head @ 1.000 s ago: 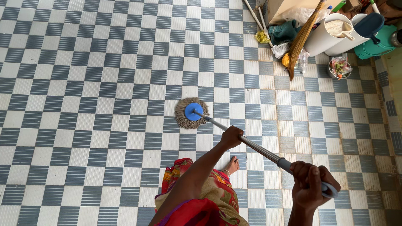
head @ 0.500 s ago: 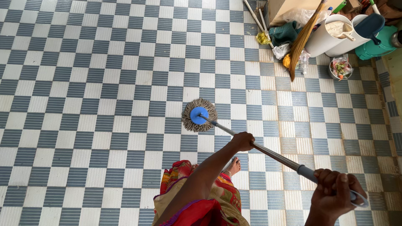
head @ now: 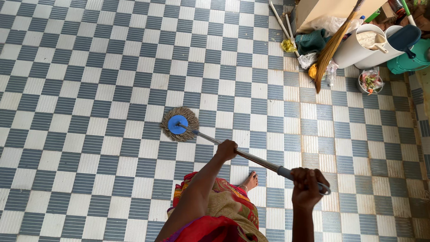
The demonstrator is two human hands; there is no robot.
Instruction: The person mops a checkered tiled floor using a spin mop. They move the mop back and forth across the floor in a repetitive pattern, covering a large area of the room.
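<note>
I hold a mop with a round stringy head and blue disc [head: 179, 124] resting on the blue-and-white checkered floor [head: 89, 80]. Its metal handle [head: 255, 161] slants down to the right. My left hand [head: 226, 150] grips the handle at its middle. My right hand [head: 308, 187] is closed around the grey grip at the handle's end. My bare foot [head: 250, 181] and red patterned clothing [head: 224, 206] show below the handle.
At the top right stand a straw broom [head: 331, 51], white buckets [head: 358, 47], a green bin [head: 410, 62], a cardboard box [head: 322, 11], a teal cloth [head: 311, 41], loose sticks [head: 282, 22] and a small pot of scraps [head: 370, 82].
The mop head has slid left across the tiles and slightly toward me. My right hand has drawn the handle's end inward; both hands keep their grip.
</note>
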